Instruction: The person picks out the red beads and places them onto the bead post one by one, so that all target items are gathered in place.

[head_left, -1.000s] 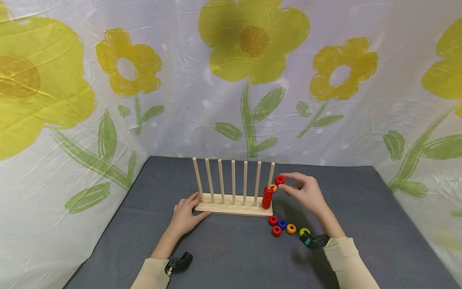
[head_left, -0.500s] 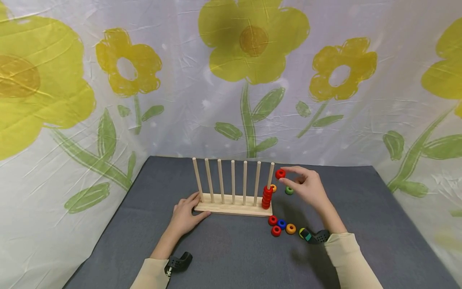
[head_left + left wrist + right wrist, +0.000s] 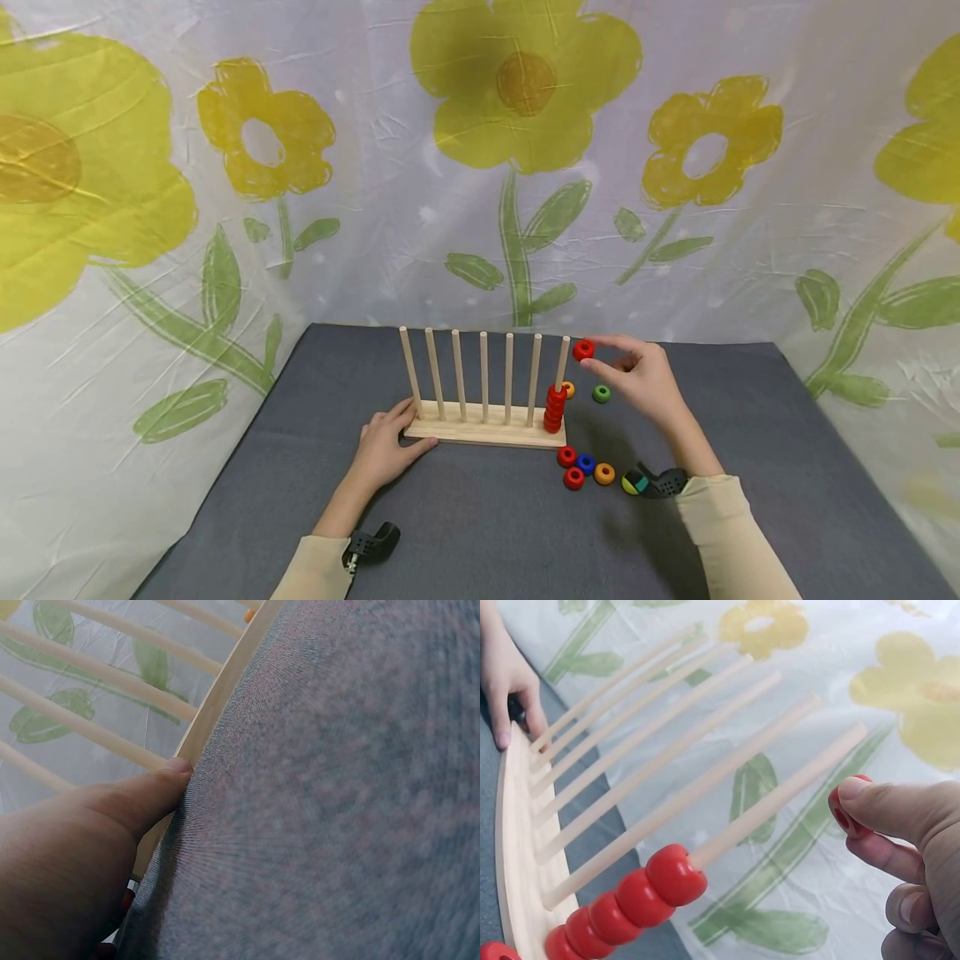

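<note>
1. In the head view, the right hand (image 3: 641, 379), right of centre, pinched a held red ring (image 3: 582, 357) between thumb and index finger, just right of the top of the rightmost peg (image 3: 562, 358); the right wrist view showed a gap between ring and peg, with the back of the hand cut off at the right edge
2. The left hand (image 3: 384, 446), left of the frame's centre, gripped the left end of the wooden stand (image 3: 480, 429), its thumb along the front edge; in the left wrist view only the thumb side showed clearly, and a dark reddish patch at lower left was hard to make out
3. A stack of red rings (image 3: 554, 410) sat round the rightmost peg; its lowest part was cut off at the bottom of the right wrist view
4. Behind that stack, an orange ring (image 3: 570, 389) was partly hidden, with a green ring (image 3: 602, 401) to its right
5. Below the stand's right end lay two loose red rings (image 3: 574, 485), a blue ring (image 3: 587, 472) and a second orange ring (image 3: 604, 481)
6. Farther right, a yellow-green ring (image 3: 628, 488) was half covered by the black wrist device (image 3: 663, 483)
</note>
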Motion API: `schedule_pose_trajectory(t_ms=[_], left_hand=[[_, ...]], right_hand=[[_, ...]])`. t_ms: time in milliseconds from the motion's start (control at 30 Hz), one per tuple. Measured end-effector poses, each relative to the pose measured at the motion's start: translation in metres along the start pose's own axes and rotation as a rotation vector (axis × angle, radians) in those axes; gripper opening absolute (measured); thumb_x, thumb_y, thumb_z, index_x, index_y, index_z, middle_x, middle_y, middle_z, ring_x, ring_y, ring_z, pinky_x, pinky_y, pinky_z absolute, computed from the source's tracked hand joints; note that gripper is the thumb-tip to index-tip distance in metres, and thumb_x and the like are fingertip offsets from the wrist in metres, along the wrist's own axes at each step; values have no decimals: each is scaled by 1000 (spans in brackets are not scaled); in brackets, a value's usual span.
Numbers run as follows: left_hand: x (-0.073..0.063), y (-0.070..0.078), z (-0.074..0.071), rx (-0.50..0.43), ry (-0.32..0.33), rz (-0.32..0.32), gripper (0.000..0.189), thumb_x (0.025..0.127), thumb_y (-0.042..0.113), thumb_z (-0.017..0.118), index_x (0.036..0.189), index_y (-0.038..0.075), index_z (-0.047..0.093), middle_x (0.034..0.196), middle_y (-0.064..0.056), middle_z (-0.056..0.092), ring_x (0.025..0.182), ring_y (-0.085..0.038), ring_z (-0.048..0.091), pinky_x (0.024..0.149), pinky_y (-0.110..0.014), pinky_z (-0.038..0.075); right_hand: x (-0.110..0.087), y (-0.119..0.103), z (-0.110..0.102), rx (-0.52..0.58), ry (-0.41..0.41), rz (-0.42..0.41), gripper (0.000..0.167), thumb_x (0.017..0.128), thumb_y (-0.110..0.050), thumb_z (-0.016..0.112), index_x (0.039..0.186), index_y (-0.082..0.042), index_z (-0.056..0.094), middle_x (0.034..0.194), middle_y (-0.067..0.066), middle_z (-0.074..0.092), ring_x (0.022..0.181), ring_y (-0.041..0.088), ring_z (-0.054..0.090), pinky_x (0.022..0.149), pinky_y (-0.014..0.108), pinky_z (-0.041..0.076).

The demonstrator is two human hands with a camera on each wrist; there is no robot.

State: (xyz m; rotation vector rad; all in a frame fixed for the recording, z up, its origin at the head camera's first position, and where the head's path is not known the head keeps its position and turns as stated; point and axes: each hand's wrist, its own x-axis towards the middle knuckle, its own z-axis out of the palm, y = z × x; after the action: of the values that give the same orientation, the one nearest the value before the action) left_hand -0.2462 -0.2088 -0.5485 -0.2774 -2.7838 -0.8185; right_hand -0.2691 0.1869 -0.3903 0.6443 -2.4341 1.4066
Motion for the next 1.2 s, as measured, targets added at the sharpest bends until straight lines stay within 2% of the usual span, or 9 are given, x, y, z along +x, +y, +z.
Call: schedule_pose_trajectory(t_ms=[167, 567, 633, 867, 900, 1000, 1133, 1200], left_hand=[[0, 0, 0, -2, -6, -3, 81, 89, 47, 78, 150, 2, 50, 154, -16, 45, 125, -42, 46, 91, -56, 32], [1, -1, 0, 2, -4, -2, 80, 88, 47, 79, 149, 2, 51, 154, -16, 45, 124, -42, 46, 90, -56, 33], [1, -1, 0, 1, -13, -6, 80, 89, 47, 78, 150, 3, 51, 154, -16, 44, 124, -41, 46, 90, -55, 33], [1, -1, -1, 1, -31, -15, 81, 89, 49, 77, 150, 2, 50, 154, -16, 44, 125, -40, 46, 91, -55, 32], [1, -1, -1, 0, -30, -14, 80, 90, 49, 76, 150, 2, 51, 154, -16, 44, 125, -41, 46, 90, -55, 32], [0, -1, -1, -1, -24, -10, 80, 90, 48, 77, 149, 1, 51, 154, -16, 45, 125, -41, 46, 90, -56, 33], [0, -1, -1, 3, -10, -1, 80, 89, 47, 78, 148, 1, 52, 153, -17, 46, 124, -42, 47, 89, -55, 33], [0, -1, -1, 6, -7, 1, 80, 88, 46, 79, 148, 1, 52, 153, -17, 46, 123, -42, 47, 88, -55, 33]], right_hand=[[1, -16, -2, 1, 3, -8, 33, 92, -8, 77, 124, -1, 72, 48, -3, 31, 38, 1, 21, 41, 28, 24], [8, -24, -5, 47, 4, -14, 32, 93, -7, 77, 124, -2, 72, 46, -8, 31, 41, 1, 20, 40, 28, 22], [9, -26, -6, 55, 4, -21, 32, 93, -7, 76, 124, -2, 72, 46, -7, 31, 41, 1, 21, 40, 28, 22], [12, -33, -8, 63, 10, -64, 32, 92, -3, 76, 123, 1, 72, 56, 4, 52, 40, 1, 23, 40, 28, 25], [12, -34, -9, 63, 13, -68, 31, 92, -2, 76, 123, 1, 72, 54, 5, 49, 40, 1, 22, 40, 27, 25], [12, -39, -10, 70, 16, -76, 31, 92, -1, 75, 123, 2, 72, 75, 11, 65, 40, 1, 23, 40, 28, 25], [13, -42, -10, 77, 11, -80, 31, 92, -1, 75, 123, 2, 72, 101, 13, 70, 40, 2, 25, 40, 28, 25], [14, -43, -10, 82, 5, -84, 31, 92, -1, 75, 123, 2, 72, 98, 14, 69, 40, 4, 25, 40, 28, 25]])
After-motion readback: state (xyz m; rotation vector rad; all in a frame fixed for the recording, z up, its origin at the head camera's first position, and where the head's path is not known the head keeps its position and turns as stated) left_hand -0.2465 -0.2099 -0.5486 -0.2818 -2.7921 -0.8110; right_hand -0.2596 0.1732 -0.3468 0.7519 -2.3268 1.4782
